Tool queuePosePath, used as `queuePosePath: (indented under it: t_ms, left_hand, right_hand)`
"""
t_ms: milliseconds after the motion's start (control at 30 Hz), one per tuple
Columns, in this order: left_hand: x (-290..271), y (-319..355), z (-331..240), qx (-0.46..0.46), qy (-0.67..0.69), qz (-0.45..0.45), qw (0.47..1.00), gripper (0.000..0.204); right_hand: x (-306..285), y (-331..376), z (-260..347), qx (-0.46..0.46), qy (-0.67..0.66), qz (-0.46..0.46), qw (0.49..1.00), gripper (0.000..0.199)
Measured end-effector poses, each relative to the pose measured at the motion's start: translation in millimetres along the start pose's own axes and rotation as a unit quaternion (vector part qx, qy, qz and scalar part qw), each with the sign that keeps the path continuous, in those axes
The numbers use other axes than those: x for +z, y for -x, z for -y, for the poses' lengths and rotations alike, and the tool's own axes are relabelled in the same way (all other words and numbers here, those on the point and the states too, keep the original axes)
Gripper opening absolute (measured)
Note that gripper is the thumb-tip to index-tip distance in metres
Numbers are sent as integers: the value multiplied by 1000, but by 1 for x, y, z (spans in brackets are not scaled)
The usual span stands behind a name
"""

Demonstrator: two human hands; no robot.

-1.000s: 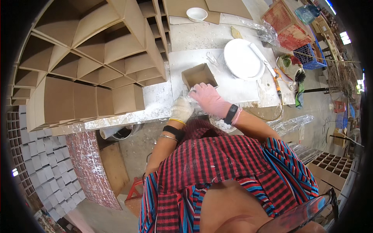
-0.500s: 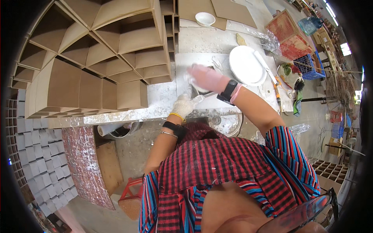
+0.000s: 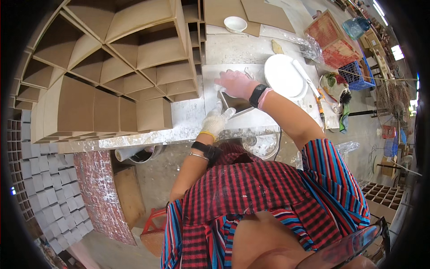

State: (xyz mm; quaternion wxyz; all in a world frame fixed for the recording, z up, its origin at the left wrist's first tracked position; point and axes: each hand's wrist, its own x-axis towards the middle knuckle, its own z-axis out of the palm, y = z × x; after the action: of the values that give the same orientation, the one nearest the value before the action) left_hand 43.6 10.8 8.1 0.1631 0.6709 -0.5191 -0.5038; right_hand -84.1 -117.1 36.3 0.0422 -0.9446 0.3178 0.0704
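Note:
A small open cardboard box point(image 3: 241, 106), brown inside with pale edges, lies on the white work surface in front of me. My left hand point(image 3: 217, 122), in a white knit glove, grips its near left corner, the thumb along the near side. My right hand point(image 3: 236, 84), in a pink glove, reaches across the box's far edge. Its fingers are stretched out toward the left, and the palm hides part of the box. A round white plate-like lid point(image 3: 283, 74) with a white flat strip point(image 3: 301, 73) across it sits to the right.
Large stacked cardboard compartments point(image 3: 92, 103) crowd the left side of the table. A white bowl point(image 3: 235, 24) and cardboard sheets point(image 3: 268, 17) are at the back. On the right lie an orange-handled tool point(image 3: 320, 106), clear plastic point(image 3: 310, 49) and a red crate point(image 3: 331, 38). A red stool point(image 3: 154, 224) stands below left.
My right hand was blurred by motion and now shows sharply, slightly farther left over the box. More of the box's brown inside shows. My left hand keeps its hold.

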Motion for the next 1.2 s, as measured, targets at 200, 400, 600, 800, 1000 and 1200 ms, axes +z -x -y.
queuePosePath:
  t_ms: [200, 400, 600, 800, 1000, 1200]
  left_hand:
    - [5, -1, 7, 24, 74, -20, 997, 86]
    - [2, 7, -6, 5, 60, -14, 998, 83]
    - [8, -7, 9, 19, 14, -38, 999, 82]
    - [10, -7, 12, -41, 86, 6, 995, 85]
    - [12, -14, 25, 6, 79, -32, 996, 79]
    - [4, -6, 17, 45, 59, -23, 997, 79]
  right_hand:
    - [-18, 0, -28, 26, -68, -75, 995, 29]
    - [-3, 22, -52, 76, -95, -109, 987, 30]
    - [0, 35, -58, 133, -162, -105, 972, 34]
    - [12, 64, -57, 140, -197, -158, 958, 36]
    - [32, 110, -27, 155, -237, -215, 935, 37]
    - [27, 123, -22, 218, -286, -240, 902, 40]
